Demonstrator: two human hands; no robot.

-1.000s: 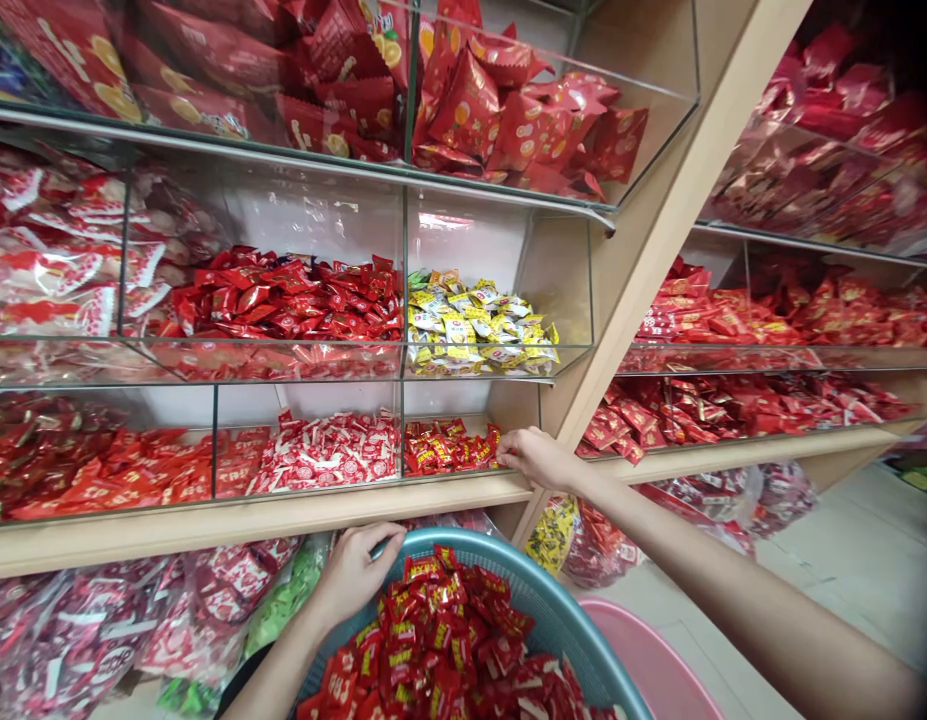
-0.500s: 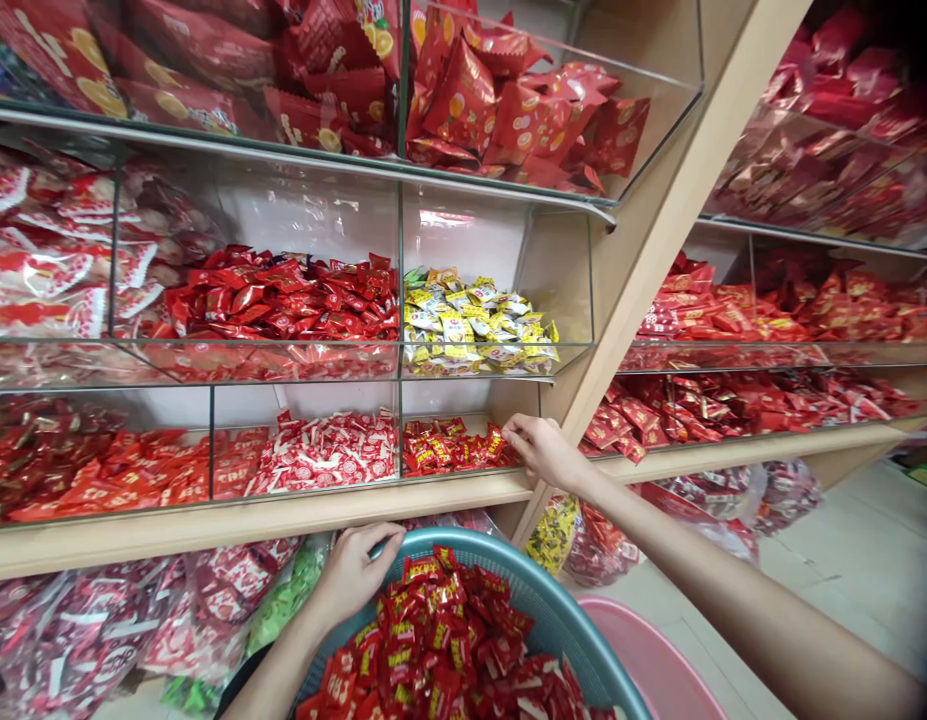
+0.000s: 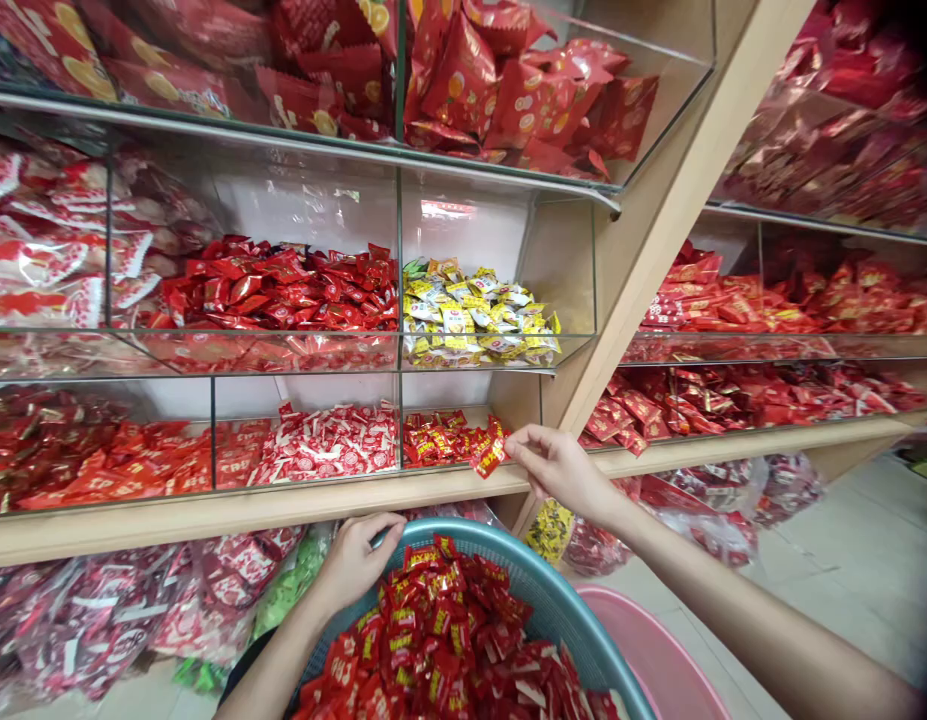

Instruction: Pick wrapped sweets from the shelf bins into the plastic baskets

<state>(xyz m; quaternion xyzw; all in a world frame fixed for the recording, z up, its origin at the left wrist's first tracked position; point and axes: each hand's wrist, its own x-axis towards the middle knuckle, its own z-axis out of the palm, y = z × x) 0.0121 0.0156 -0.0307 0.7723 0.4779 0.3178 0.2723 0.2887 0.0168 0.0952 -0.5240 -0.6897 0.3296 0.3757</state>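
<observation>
Wooden shelving (image 3: 283, 512) with glass-fronted bins fills the view, nearly every bin heaped with red wrapped packets, and bulging clear bags (image 3: 103, 615) sit on the floor beneath. A person's right hand (image 3: 568, 472) has just drawn back from the lowest bin (image 3: 521, 400), and a small red packet (image 3: 490, 448) with yellow lettering now shows whole at its fingertips. Half a second ago it was only partly out, against the bin's front corner. To judge by this, the packet is free of its heap, so this one pick looks complete.

The packet lies to the left of the right fingertips, tilted, its near end pinched between thumb and forefinger. Just behind it is the bin's remaining pile (the same red and yellow, as far as can be told). Above the fingers is a bin of yellow-and-white packets (image 3: 478, 315).

Below the right fingers stands a blue-green basket (image 3: 590, 620), piled with red packets (image 3: 440, 630), many with similar yellow lettering. The left hand (image 3: 356, 562) has stayed at the basket's far rim, fingers bent; whether they grip it cannot be told. Beyond the basket, below the right forearm, is a pink tub (image 3: 658, 650).
</observation>
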